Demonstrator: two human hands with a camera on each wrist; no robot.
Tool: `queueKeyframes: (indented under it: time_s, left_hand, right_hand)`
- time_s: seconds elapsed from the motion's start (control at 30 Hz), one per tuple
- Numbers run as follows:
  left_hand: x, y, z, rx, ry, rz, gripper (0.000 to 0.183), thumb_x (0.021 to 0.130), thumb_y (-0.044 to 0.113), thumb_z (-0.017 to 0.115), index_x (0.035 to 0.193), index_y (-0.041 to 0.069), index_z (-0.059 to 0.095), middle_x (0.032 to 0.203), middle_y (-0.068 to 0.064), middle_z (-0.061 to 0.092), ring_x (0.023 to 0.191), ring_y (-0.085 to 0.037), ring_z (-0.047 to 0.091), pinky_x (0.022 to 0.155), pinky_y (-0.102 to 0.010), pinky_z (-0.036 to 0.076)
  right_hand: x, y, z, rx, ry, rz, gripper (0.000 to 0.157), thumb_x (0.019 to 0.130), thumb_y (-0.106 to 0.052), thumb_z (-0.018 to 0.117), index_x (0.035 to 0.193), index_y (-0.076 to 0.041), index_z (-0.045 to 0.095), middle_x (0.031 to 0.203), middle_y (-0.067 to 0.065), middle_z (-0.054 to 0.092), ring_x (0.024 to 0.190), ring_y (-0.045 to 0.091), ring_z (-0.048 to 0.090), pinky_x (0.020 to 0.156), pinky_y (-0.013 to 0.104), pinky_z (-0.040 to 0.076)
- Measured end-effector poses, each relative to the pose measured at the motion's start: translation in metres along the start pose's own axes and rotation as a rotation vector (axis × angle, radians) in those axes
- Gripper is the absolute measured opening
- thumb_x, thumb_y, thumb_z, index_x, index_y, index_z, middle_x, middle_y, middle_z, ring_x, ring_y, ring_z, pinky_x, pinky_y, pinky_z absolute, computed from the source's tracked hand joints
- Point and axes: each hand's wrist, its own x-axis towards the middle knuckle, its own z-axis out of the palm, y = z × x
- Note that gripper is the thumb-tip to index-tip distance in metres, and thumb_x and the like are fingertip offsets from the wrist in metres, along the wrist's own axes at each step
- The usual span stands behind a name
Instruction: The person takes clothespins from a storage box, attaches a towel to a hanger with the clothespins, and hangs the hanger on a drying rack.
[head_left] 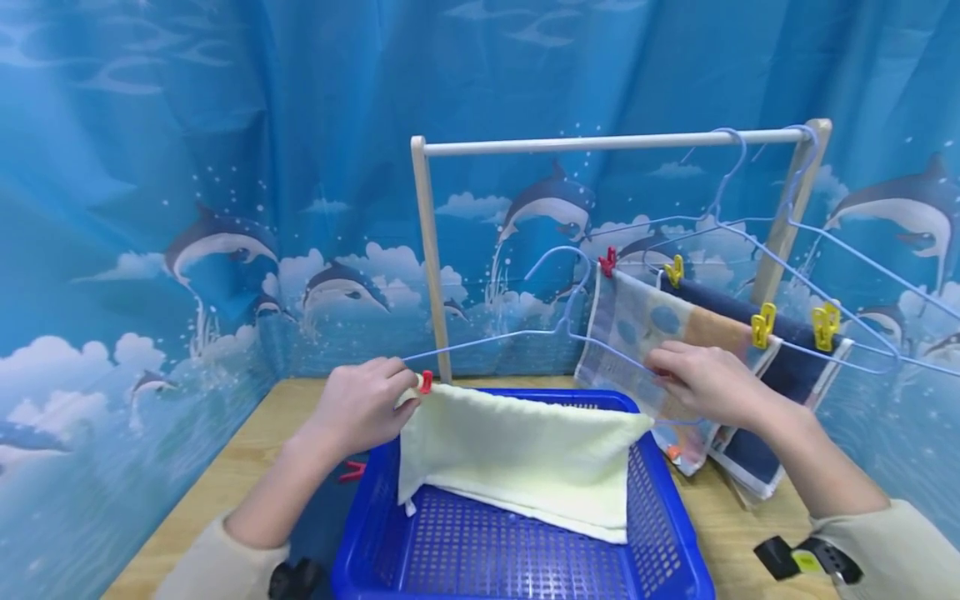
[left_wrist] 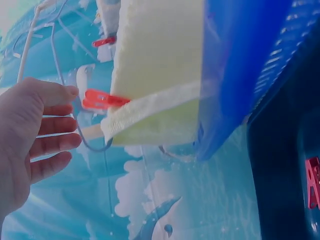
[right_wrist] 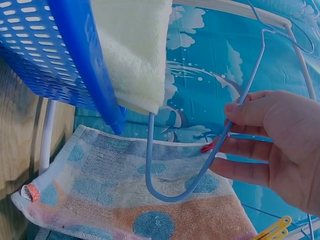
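A pale yellow towel [head_left: 525, 450] hangs over the lower bar of a blue wire hanger [head_left: 517, 334], above the blue basket [head_left: 678, 517]. One red clothespin [head_left: 426, 382] clips the towel at its left end. My left hand [head_left: 367, 404] holds the hanger near that clothespin; in the left wrist view, its thumb lies at the wire and its fingers are spread beside it. My right hand [head_left: 701, 379] pinches the hanger's right arm between thumb and fingers, just beyond the towel's right corner, as the right wrist view [right_wrist: 275, 145] shows. No clothespin shows on that corner.
Behind stands a drying rack [head_left: 600, 144] with two more hangers on its right side. They bear a patterned towel [head_left: 637, 325] and a dark blue towel [head_left: 787, 342], held by red and yellow clothespins. A dark bin [head_left: 322, 508] with a red clothespin [head_left: 352, 472] sits left of the basket.
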Motion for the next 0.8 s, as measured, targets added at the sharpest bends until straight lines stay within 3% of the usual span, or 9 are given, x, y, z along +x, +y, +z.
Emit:
queueKeyframes:
  time_s: [0.23,0.37,0.6,0.8]
  left_hand:
    - [-0.007,-0.011,-0.009,-0.003,-0.086,-0.114,0.008,0.073,0.019,0.072,0.076,0.011,0.069,0.07,0.001,0.061,0.059,-0.014,0.058,0.04,-0.024,0.039]
    - [-0.013,-0.017,-0.011,-0.014,-0.153,-0.19,0.01,0.07,0.01,0.062,0.077,0.012,0.069,0.073,0.001,0.061,0.061,-0.016,0.059,0.039,-0.025,0.036]
    - [-0.028,-0.031,-0.001,-0.018,-0.33,-0.34,0.016,0.07,0.007,0.056,0.079,0.012,0.069,0.074,0.002,0.06,0.058,-0.017,0.056,0.041,-0.029,0.038]
    - [-0.043,-0.042,0.01,-0.052,-0.418,-0.409,0.014,0.071,0.007,0.053,0.073,0.015,0.064,0.07,0.004,0.057,0.055,-0.014,0.049,0.042,-0.031,0.036]
  right_hand:
    - [0.0,0.0,0.0,0.007,-0.014,0.008,0.015,0.081,-0.002,0.067,0.085,-0.016,0.062,0.078,-0.009,0.053,0.054,-0.001,0.039,0.045,0.021,0.034]
    - [-0.001,0.001,-0.001,0.009,-0.014,0.008,0.014,0.082,-0.003,0.067,0.084,-0.016,0.061,0.076,-0.01,0.052,0.053,-0.001,0.038,0.045,0.02,0.033]
    - [-0.003,0.001,0.0,0.011,-0.009,0.006,0.015,0.083,-0.004,0.066,0.084,-0.018,0.06,0.076,-0.012,0.05,0.054,-0.001,0.037,0.045,0.02,0.033]
    - [-0.003,0.001,-0.001,0.017,-0.009,-0.002,0.015,0.083,-0.004,0.066,0.083,-0.018,0.06,0.076,-0.011,0.051,0.056,-0.001,0.04,0.047,0.02,0.035]
